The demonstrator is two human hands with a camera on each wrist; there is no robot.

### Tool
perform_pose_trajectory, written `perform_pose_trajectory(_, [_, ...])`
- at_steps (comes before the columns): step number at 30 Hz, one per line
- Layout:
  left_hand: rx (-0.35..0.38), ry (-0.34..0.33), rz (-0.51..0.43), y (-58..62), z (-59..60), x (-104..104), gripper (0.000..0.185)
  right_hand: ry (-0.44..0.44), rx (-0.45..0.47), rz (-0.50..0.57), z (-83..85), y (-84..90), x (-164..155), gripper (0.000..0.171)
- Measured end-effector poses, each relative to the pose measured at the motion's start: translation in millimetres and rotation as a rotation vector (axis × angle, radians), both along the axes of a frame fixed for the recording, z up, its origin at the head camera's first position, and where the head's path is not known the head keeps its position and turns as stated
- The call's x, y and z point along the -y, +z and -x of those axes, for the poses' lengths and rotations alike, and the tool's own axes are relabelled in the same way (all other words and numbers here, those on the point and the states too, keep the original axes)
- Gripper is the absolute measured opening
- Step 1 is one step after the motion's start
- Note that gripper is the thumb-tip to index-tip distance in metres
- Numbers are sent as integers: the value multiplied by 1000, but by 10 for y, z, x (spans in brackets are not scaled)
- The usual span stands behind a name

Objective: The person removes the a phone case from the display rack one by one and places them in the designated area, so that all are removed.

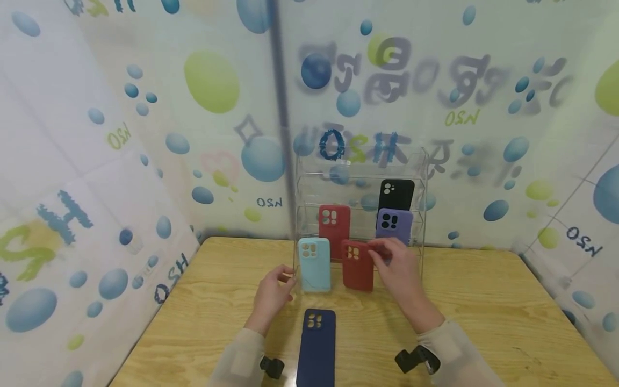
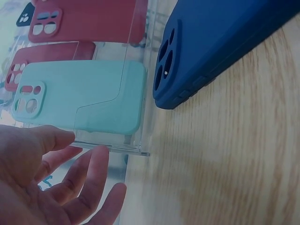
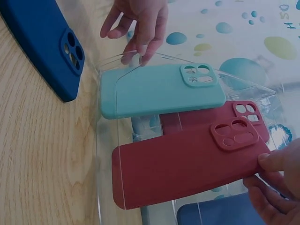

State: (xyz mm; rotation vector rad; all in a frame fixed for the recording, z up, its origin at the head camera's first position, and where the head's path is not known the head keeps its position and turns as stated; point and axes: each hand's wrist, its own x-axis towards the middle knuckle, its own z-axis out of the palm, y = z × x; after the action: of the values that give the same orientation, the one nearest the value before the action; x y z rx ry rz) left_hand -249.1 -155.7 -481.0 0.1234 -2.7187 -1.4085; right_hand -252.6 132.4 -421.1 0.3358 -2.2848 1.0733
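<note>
My right hand (image 1: 400,271) pinches the upper right corner of a dark red phone case (image 1: 358,274), thumb on the near face. The case's lower end stands behind the front lip of a clear tiered rack (image 1: 424,231), seen in the right wrist view. To its left, a light blue phone case (image 1: 315,274) leans in the same bottom tier. My left hand (image 1: 271,295) is beside the rack's left edge, fingers loosely bent and holding nothing. In the left wrist view its thumb (image 2: 61,139) comes close to the light blue case's side.
Higher tiers hold another red case (image 1: 333,228), a purple case (image 1: 403,221) and a black case (image 1: 398,194). A navy phone case (image 1: 316,349) is on the wooden table (image 1: 208,322) in front of the rack. A patterned curtain (image 1: 217,161) hangs behind the table.
</note>
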Motion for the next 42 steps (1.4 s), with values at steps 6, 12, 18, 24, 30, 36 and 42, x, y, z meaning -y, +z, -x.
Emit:
perform_pose_trajectory(6, [-3, -1, -10, -6, 11, 0, 17, -8, -34, -7, -38, 71, -15, 16])
perform_pose_trajectory(12, [-7, -3, -26, -6, 15, 6, 17, -5, -24, 3, -79, 111, -24, 15])
perform_pose_trajectory(18, [-2, 2, -34, -16, 8, 18, 18, 15, 24, 24, -127, 133, -28, 16])
perform_pose_trajectory(24, [4, 2, -43, -25, 3, 18, 17, 42, 159, 52, -188, 150, -39, 16])
perform_pose_trajectory(30, [1, -1, -43, -25, 7, 9, 17, 64, 312, 47, -267, 175, -61, 15])
perform_pose_trajectory(36, [4, -2, -42, -29, 16, 7, 17, 126, 418, 56, -312, 174, -85, 14])
perform_pose_trajectory(42, [9, 0, -33, -28, 26, 9, 17, 174, 522, 70, -326, 135, -111, 14])
